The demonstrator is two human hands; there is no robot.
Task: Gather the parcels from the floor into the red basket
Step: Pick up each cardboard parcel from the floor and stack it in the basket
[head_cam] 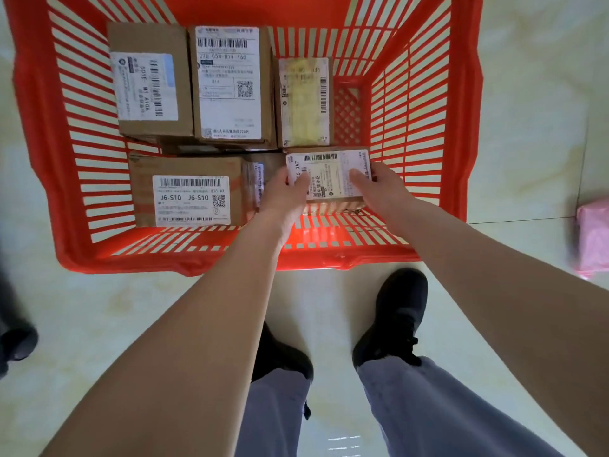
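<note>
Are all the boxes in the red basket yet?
Nearly. Four boxes, like the J6-S10 box, already lie in the red basket. The left hand and right hand hold a fifth box inside it. A pink parcel waits on the floor.

Bare forearms point(211, 324); grey trousers point(428, 407); blk shoes point(395, 318)

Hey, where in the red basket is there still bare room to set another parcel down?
Bare floor of the red basket shows at the far right corner, between the yellow-labelled box and the right wall. A strip also lies along the near wall under the small box that the left hand and right hand hold. The left and far side are crowded.
</note>
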